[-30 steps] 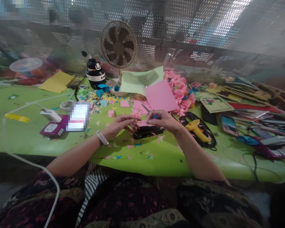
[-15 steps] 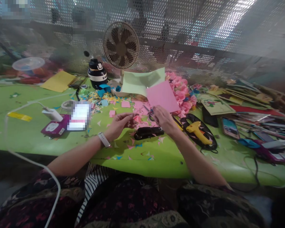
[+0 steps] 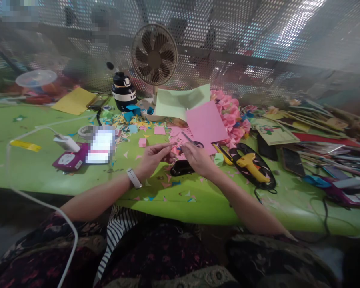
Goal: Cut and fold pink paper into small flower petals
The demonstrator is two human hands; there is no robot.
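My left hand (image 3: 156,157) is closed in a pinch above the paper scraps, and what is between its fingertips is too small to make out. Close to its right, my right hand (image 3: 195,158) has its fingers pressed together over something hidden. Scissors (image 3: 188,138) lie just beyond my right hand, their blades pointing up and left. Under the hands sits a black glossy case (image 3: 181,168), partly covered by my right hand. A pink sheet (image 3: 206,123) rests behind the hands, beside a pale green sheet (image 3: 180,103).
A glow-lit phone (image 3: 100,146) and purple device (image 3: 70,159) are at left. Behind stand a black bottle (image 3: 124,93) and fan (image 3: 155,58). Pink paper flowers (image 3: 229,114), a yellow glue gun (image 3: 252,166) and a dark phone (image 3: 292,161) are at right.
My right hand has moved left, closer to my left hand, and the scissors lie apart from it. A pale green piece beside the yellow cutter is now uncovered. The right-hand phone's screen went dark.
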